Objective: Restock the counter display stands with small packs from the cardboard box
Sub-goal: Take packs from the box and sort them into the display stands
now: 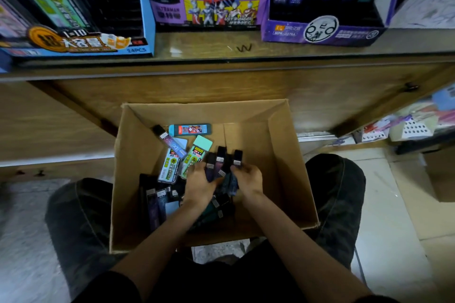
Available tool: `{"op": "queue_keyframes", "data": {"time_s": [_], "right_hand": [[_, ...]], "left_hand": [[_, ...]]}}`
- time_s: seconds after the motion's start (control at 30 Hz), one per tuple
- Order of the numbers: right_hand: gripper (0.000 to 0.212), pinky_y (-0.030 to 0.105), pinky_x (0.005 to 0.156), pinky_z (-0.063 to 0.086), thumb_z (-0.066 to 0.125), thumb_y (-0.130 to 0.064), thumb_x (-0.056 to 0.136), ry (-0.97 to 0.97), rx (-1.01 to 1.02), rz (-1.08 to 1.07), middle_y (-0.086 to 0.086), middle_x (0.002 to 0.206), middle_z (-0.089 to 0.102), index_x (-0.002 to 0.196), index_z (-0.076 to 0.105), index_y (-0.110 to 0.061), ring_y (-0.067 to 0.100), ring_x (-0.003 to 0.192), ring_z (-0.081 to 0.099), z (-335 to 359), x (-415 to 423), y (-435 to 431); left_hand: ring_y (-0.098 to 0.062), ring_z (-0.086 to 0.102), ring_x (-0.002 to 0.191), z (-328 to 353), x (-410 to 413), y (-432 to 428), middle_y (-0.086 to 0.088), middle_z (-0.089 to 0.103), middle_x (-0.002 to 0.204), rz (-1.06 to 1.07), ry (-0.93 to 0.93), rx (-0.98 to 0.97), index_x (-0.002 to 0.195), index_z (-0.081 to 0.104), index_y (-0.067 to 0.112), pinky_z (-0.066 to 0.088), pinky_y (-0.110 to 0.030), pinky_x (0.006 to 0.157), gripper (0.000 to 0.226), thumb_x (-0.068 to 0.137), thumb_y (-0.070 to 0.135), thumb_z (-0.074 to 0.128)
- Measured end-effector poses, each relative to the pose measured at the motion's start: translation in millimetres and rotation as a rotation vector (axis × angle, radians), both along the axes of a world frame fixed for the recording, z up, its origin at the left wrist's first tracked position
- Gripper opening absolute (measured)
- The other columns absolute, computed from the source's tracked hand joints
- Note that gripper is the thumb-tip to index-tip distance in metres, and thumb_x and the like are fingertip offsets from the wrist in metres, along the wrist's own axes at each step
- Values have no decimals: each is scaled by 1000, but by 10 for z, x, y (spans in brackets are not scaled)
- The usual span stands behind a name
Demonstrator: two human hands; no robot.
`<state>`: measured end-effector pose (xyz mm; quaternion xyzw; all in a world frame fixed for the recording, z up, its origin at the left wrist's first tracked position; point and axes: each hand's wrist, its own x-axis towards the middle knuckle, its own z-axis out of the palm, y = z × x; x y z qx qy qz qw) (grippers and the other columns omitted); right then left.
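Note:
An open cardboard box sits on the floor between my knees, with several small packs loose inside. Both hands are down in it. My left hand grips a bunch of dark purple packs that stand up from its fingers. My right hand holds another dark pack next to them. Green-labelled packs and a blue pack lie further back in the box. More dark packs lie at the box's left. Three display stands are on the counter above: blue, Ultraman, purple.
The wooden counter runs across above the box, its glass top edge overhanging. A lower shelf with stationery is at the right. A second cardboard box stands on the tiled floor at the far right.

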<state>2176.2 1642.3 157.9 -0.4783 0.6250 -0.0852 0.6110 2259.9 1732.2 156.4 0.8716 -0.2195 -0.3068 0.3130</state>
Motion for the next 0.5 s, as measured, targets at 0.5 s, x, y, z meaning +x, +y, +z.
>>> {"op": "queue_keyframes", "data": {"time_s": [0.5], "right_hand": [[7,33,78,52,61,-13,88,-9,46,24,0,90,63,93,60,-18,18,88,62,-46,79,180]], "left_hand": [[-24,62,97,-12,-17,-47,-14,64,107,22,156,-24,102,65,5,47,-26,80,19,86,13,66]]}}
